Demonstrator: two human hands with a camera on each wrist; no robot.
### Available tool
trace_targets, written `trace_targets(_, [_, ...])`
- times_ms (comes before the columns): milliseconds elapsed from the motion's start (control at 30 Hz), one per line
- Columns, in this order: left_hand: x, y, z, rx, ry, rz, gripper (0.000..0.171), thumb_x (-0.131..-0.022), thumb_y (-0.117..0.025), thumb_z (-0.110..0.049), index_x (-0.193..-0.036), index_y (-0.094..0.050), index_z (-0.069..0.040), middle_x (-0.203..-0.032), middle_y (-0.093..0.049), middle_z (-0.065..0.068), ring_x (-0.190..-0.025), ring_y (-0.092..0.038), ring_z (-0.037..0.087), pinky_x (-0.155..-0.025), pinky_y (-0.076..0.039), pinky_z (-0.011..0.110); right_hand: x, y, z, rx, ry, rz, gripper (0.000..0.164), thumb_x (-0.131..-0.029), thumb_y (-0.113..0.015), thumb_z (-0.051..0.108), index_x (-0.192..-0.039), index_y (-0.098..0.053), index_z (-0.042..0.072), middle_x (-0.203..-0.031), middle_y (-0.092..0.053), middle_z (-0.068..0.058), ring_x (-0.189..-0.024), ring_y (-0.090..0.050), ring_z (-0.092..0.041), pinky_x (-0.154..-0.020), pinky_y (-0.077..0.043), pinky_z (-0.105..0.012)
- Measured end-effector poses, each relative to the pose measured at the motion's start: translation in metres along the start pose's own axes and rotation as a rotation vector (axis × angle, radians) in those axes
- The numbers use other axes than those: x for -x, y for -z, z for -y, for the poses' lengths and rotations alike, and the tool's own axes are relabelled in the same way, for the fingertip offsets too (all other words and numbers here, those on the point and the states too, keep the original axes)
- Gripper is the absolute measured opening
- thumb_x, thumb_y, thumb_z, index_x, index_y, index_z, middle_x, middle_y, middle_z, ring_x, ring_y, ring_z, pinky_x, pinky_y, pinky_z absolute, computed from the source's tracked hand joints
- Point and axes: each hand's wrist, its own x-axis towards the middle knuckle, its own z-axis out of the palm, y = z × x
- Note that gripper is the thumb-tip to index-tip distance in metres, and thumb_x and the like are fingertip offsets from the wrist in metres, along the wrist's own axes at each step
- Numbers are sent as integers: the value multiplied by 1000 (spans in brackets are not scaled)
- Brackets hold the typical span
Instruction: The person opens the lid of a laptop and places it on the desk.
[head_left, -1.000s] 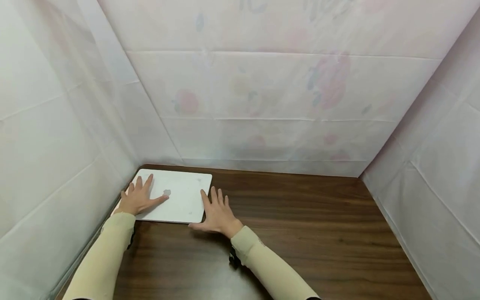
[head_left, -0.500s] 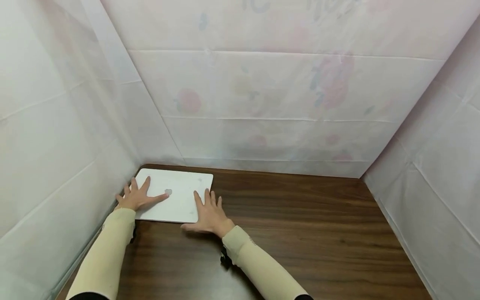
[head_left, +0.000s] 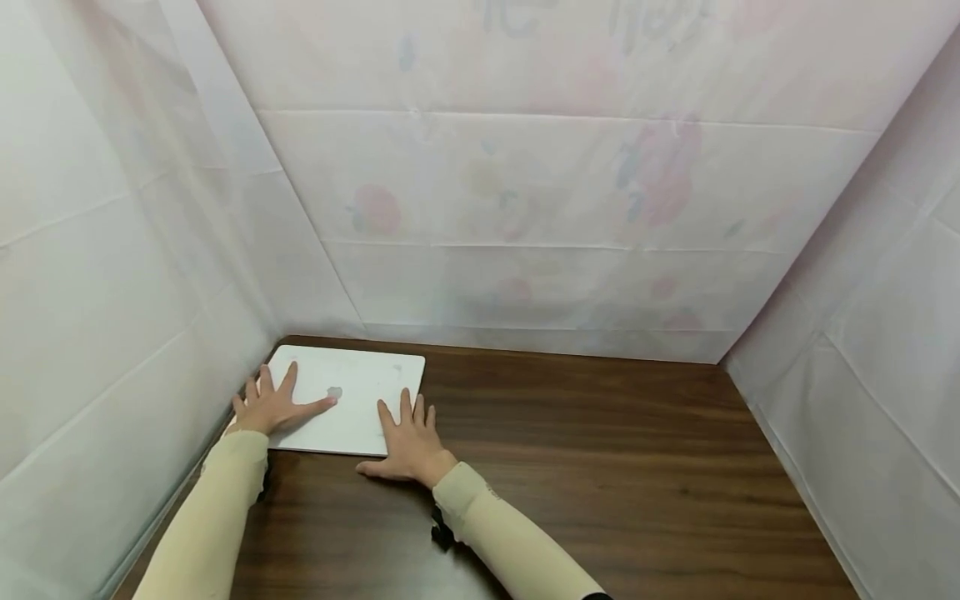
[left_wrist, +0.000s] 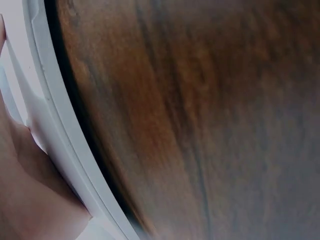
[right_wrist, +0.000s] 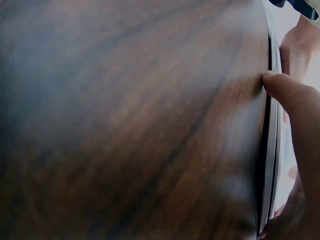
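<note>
A closed silver-white laptop point(head_left: 352, 367) with a grey logo on its lid lies flat at the table's back left in the head view. My left hand point(head_left: 268, 410) rests on its left side, fingers spread, thumb tip by the logo. At the front right corner, my right hand point(head_left: 412, 448) lies with straight, spread fingers over the lid, its thumb out past the front edge. The right wrist view has that thumb point(right_wrist: 290, 92) beside the laptop's thin edge point(right_wrist: 270, 165). In the left wrist view, part of the left hand point(left_wrist: 30, 195) lies over the laptop's rim point(left_wrist: 60, 115).
The dark wood table point(head_left: 600, 467) stretches to the right and front. Pale printed cloth point(head_left: 525, 208) hangs behind it, with white sheets point(head_left: 112, 317) along the left and right sides. The laptop lies close to the back and left cloth.
My right hand has slid left across the laptop's right front corner. My left hand has shifted slightly left on the lid. The laptop stays in place.
</note>
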Motion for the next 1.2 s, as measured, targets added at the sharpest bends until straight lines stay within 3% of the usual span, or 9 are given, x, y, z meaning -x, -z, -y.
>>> trace_targets(233, [1, 0, -3, -6, 3, -6, 130, -81, -53, -89, -165, 3, -6, -158, 19, 46, -140, 12, 76, -102, 3, 89, 0, -1, 2, 41, -20, -23, 90, -93, -48, 78, -165, -24, 28, -172, -10, -20, -157, -16, -46, -124, -26, -58])
trace_targets(500, [3, -2, -1, -17, 15, 1, 131, -81, -51, -90, -165, 5, -7, -158, 21, 46, -139, 12, 77, -100, 4, 91, -1, -3, 1, 24, -10, 2, 90, -95, -46, 77, -166, -18, 30, -173, -4, -20, -158, -11, -47, -126, -23, -57])
trace_targets(1200, [6, -6, -9, -12, 38, 3, 134, -78, -52, -92, -165, 5, -7, -158, 22, 45, -138, 10, 78, -102, 3, 89, 6, 2, -2, 32, 12, -24, 87, -96, -51, 73, -164, -27, 26, -171, -11, -22, -157, -14, -47, -125, -29, -48])
